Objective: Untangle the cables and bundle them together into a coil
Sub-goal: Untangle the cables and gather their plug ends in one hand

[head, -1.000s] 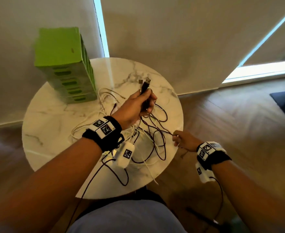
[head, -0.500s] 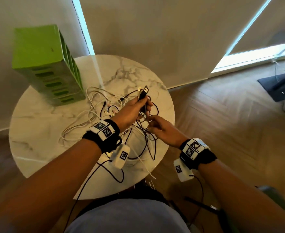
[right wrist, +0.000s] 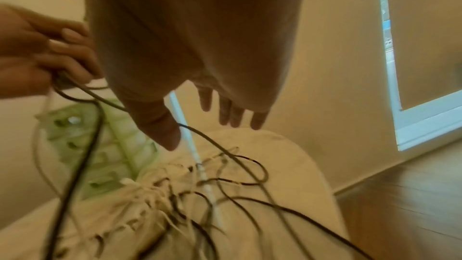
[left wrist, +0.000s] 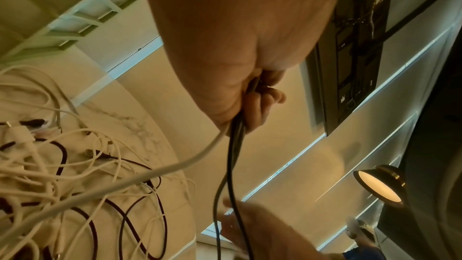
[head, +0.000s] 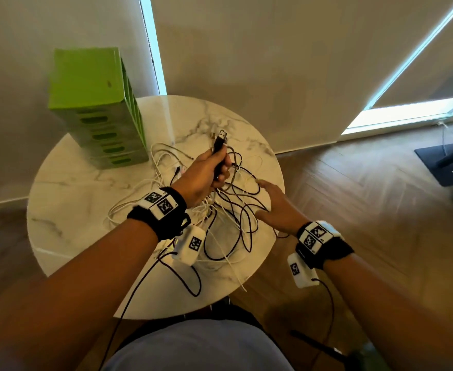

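A tangle of black and white cables (head: 228, 210) lies on the round marble table (head: 67, 199). My left hand (head: 206, 175) is raised above the pile and grips several cable ends, with a black USB plug (head: 220, 141) sticking up out of the fist. In the left wrist view a white cable (left wrist: 190, 161) and dark cables (left wrist: 232, 157) hang from that fist (left wrist: 250, 106). My right hand (head: 273, 202) hovers over the right side of the tangle with fingers spread and holds nothing. In the right wrist view its fingers (right wrist: 232, 114) are straight above the cables (right wrist: 225, 185).
A green slotted box (head: 97, 108) stands upright at the table's back left. The table's right edge is just under my right hand, with wooden floor (head: 380, 210) beyond. A wall and blinds close off the back. A lit lamp (left wrist: 380, 187) shows in the left wrist view.
My right hand let go of the dark cable it pinched at the table's edge, came in toward my left hand, and now hovers spread over the tangle. My left hand kept its grip.
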A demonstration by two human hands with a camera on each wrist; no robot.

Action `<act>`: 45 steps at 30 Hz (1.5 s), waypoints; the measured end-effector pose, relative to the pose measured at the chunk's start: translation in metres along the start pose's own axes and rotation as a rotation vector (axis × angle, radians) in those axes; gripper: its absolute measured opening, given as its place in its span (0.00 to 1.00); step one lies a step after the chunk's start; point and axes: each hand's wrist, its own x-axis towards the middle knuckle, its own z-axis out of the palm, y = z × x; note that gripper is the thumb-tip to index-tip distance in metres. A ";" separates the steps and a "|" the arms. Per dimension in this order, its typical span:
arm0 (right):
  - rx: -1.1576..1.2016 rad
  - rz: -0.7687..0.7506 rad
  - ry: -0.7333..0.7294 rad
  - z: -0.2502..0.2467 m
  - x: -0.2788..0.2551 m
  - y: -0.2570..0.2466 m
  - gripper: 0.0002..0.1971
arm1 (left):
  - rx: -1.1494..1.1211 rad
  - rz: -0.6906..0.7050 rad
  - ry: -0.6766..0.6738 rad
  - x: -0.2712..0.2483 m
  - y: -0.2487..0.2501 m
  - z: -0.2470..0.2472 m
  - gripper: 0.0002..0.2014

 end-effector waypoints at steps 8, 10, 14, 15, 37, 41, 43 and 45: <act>0.052 -0.318 0.173 0.002 0.010 -0.067 0.07 | 0.170 0.124 0.207 0.004 0.002 -0.007 0.16; 0.096 -0.366 0.205 -0.004 0.007 -0.066 0.05 | 0.262 0.136 0.270 0.008 -0.001 -0.014 0.16; 0.285 -0.229 0.271 -0.015 0.004 -0.050 0.06 | 0.307 0.156 0.324 0.012 -0.004 -0.020 0.17; 0.314 -0.204 0.274 -0.017 0.004 -0.043 0.06 | 0.278 0.162 0.327 0.012 -0.002 -0.020 0.17; 0.295 -0.099 -0.450 0.016 0.010 -0.081 0.11 | 0.061 -0.032 -0.256 -0.018 0.047 0.026 0.19; 0.116 0.126 -0.574 0.002 0.001 -0.043 0.22 | 0.051 -0.004 -0.262 -0.016 0.065 0.005 0.18; -0.096 0.225 -0.524 -0.010 -0.007 -0.012 0.25 | -0.023 0.003 -0.240 -0.011 0.072 -0.009 0.18; -0.186 0.260 -0.346 -0.023 -0.011 0.014 0.26 | -0.079 0.022 -0.212 -0.006 0.074 -0.021 0.18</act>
